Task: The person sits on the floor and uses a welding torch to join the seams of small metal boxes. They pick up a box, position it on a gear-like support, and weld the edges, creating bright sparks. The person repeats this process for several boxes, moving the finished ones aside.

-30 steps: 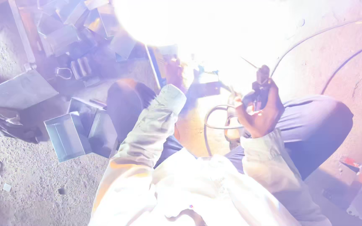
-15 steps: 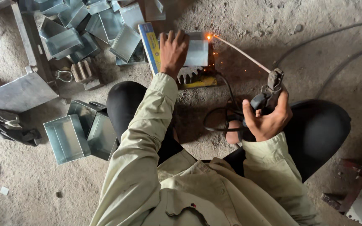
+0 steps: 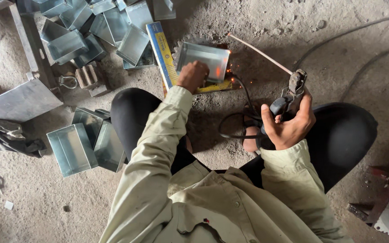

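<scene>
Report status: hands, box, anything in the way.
Left hand resting on the metal box. Right hand shut on the electrode holder, rod lifted off the box. Cable looped by the knees; sparks at the box corner.

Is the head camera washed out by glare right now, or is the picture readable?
Head view: evenly lit and sharp, no washout; only small orange sparks beside the metal box under the left hand; right hand and rod holder show clearly.
</scene>
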